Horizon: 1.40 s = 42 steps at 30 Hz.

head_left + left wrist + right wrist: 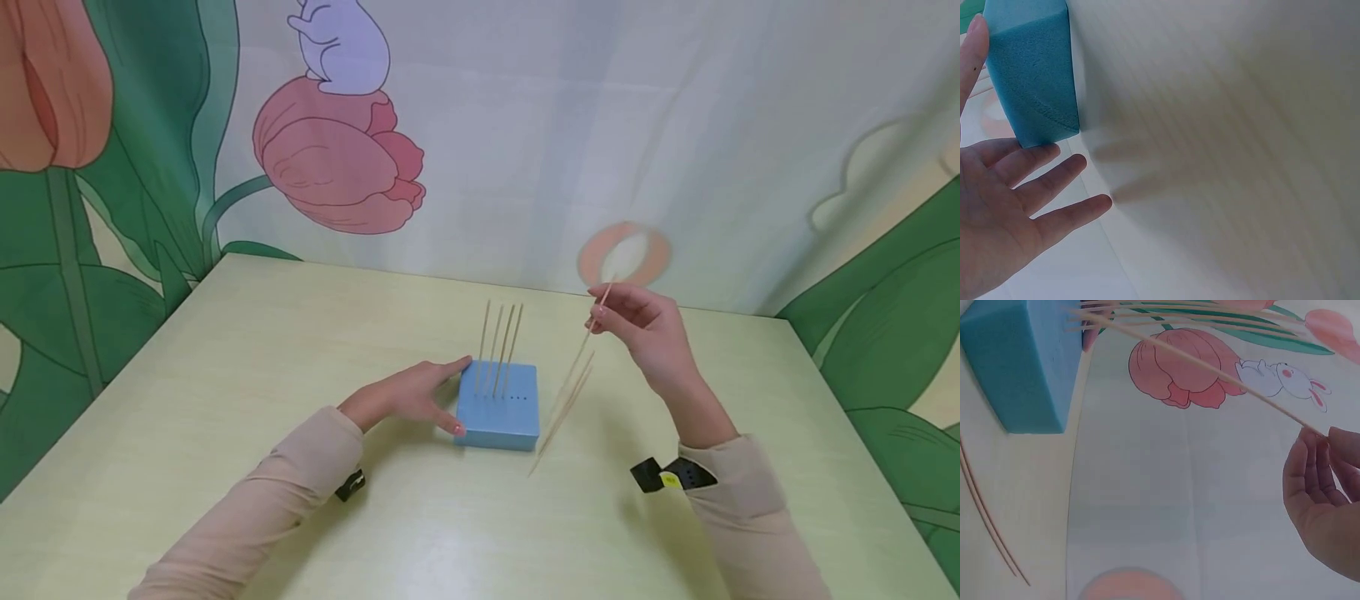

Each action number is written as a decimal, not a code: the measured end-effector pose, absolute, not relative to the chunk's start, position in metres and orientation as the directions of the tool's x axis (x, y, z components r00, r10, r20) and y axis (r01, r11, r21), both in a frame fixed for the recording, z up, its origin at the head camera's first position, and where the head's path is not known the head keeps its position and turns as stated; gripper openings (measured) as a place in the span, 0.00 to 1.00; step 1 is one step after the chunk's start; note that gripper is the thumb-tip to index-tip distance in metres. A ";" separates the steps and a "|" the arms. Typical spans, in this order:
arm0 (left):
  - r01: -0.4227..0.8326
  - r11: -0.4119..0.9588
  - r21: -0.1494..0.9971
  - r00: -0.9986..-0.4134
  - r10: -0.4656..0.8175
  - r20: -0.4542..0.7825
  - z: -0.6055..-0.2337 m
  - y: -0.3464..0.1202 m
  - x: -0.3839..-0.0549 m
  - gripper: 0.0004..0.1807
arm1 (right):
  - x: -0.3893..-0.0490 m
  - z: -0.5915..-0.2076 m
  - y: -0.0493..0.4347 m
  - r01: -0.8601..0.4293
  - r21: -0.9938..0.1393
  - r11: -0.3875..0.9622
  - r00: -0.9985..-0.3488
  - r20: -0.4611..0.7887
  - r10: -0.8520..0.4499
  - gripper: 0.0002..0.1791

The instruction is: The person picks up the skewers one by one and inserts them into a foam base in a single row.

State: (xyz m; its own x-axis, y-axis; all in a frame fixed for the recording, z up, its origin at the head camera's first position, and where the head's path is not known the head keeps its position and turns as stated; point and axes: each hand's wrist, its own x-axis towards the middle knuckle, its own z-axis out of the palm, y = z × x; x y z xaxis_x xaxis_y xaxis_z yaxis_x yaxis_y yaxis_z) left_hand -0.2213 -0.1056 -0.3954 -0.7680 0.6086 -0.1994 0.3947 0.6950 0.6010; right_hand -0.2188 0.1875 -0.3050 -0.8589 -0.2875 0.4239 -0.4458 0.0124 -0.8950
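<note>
A light blue foam block sits on the table, with several thin wooden sticks standing upright in a row and three small holes beside them. My left hand grips the block's left side, thumb at the near corner and index finger at the far one; the left wrist view shows its other fingers spread. Right of the block, my right hand is raised and pinches one stick near its upper end. That stick slants down toward the block, overlapping the standing sticks in the right wrist view.
Loose sticks lie on the pale wooden table just right of the block. Behind the table hangs a curtain printed with tulips and a rabbit. Each wrist wears a dark strap-on device.
</note>
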 end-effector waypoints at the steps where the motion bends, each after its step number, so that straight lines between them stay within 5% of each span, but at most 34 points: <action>1: 0.394 0.696 0.600 -0.768 0.608 -0.201 -0.396 -0.106 -0.221 0.59 | -0.217 -0.304 0.185 -0.470 -0.883 0.011 -0.848 0.448 -0.282 0.10; 18: 0.388 0.694 0.606 -0.768 0.607 -0.203 -0.396 -0.107 -0.221 0.59 | -0.211 -0.307 0.142 -0.742 -0.666 0.075 -0.663 0.715 -0.221 0.10; 42: 0.393 0.705 0.590 -0.768 0.605 -0.212 -0.396 -0.106 -0.224 0.59 | -0.215 -0.325 0.128 -0.765 -0.623 0.164 -0.637 0.693 -0.338 0.10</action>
State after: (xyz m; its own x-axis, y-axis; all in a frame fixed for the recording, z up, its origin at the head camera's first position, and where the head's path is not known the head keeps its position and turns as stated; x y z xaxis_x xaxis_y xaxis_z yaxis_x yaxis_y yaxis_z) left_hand -0.2238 -0.1060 -0.3962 -0.7675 0.6050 -0.2119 0.3929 0.7052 0.5902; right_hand -0.2147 0.1280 -0.3249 -0.6371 -0.3380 0.6927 -0.7646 0.1639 -0.6232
